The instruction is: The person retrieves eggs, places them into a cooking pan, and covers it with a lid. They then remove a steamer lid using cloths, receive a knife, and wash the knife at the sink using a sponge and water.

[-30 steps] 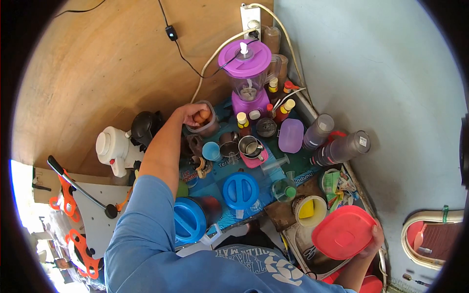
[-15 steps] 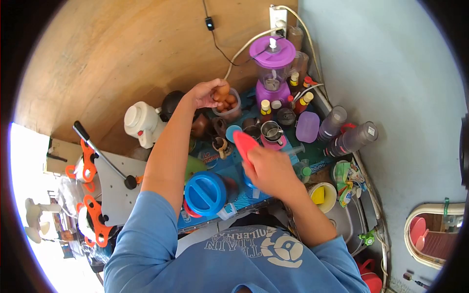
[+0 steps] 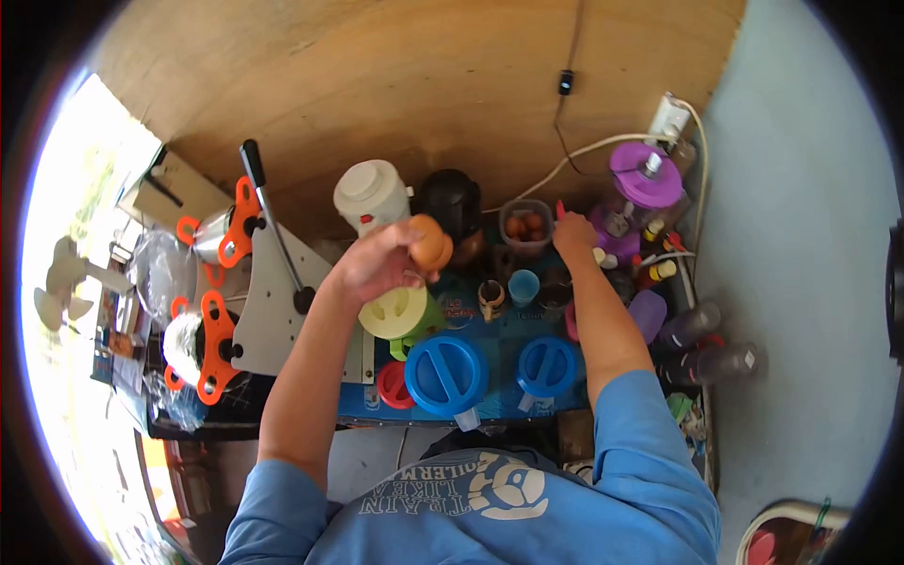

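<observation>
My left hand (image 3: 377, 264) is closed around brown eggs (image 3: 430, 243), seemingly two, raised above the yellow-green lid of a green pitcher (image 3: 394, 313). At the back of the counter, a clear plastic container (image 3: 527, 247) has several more brown eggs inside. My right hand (image 3: 574, 233) is at that container's right side. Its fingers are closed on a pinkish-red lid (image 3: 560, 209), of which only a narrow edge shows. Just right of this hand stands the purple blender (image 3: 648, 177).
Two pitchers with blue lids (image 3: 446, 375) stand at the counter's front edge. A light blue cup (image 3: 524, 287) is mid-counter. To the left are a white lidded jug (image 3: 369, 193) and a lever machine (image 3: 268, 301) with orange clamps. Dark cup stacks (image 3: 692, 325) lie right.
The view has swung left. My left hand has carried the eggs from above the container leftward, toward the green pitcher. My right hand has taken the pinkish-red lid back beside the egg container.
</observation>
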`<action>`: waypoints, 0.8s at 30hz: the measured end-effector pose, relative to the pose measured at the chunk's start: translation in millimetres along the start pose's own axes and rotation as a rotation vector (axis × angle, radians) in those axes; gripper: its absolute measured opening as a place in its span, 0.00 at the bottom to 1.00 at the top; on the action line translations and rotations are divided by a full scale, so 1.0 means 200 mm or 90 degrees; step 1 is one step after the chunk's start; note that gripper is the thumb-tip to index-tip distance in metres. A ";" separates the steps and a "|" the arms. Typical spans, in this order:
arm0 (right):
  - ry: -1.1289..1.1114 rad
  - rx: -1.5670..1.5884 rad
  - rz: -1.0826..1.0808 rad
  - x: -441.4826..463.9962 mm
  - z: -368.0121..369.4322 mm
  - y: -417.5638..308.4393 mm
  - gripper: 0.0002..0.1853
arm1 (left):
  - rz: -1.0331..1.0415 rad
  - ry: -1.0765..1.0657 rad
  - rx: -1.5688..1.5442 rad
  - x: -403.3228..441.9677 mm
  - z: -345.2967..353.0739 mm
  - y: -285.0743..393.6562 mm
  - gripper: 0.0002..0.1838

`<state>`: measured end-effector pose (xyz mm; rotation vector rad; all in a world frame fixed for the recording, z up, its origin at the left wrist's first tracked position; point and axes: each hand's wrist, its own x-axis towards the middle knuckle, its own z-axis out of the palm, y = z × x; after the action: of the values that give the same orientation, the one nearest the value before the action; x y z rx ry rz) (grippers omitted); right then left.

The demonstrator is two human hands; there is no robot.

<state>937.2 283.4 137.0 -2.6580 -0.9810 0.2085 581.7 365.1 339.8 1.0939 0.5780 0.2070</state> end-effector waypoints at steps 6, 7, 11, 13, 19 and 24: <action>0.134 -0.126 -0.021 0.23 0.20 -0.06 0.13 | 0.072 0.029 -0.013 -0.52 -0.07 -0.20 0.25; 0.189 -0.147 -0.024 0.24 0.23 -0.09 0.13 | 0.092 0.036 -0.002 -0.60 -0.05 -0.23 0.27; 0.019 -0.263 -0.269 0.31 0.28 -0.21 0.12 | 0.060 0.190 -0.081 -0.92 -0.03 -0.41 0.28; -0.069 -0.312 -0.292 0.38 0.40 -0.21 0.11 | 0.031 0.261 -0.132 -1.06 -0.02 -0.54 0.27; -0.043 -0.316 -0.364 0.48 0.60 -0.18 0.10 | 0.004 0.342 -0.340 -1.40 0.03 -0.82 0.27; -0.089 -0.390 -0.400 0.53 0.62 -0.22 0.10 | 0.024 0.357 -0.444 -1.52 0.06 -0.94 0.25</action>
<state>961.2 412.5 29.8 -2.6648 -2.1465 -0.0635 311.7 138.9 281.5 0.3539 0.8950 0.7049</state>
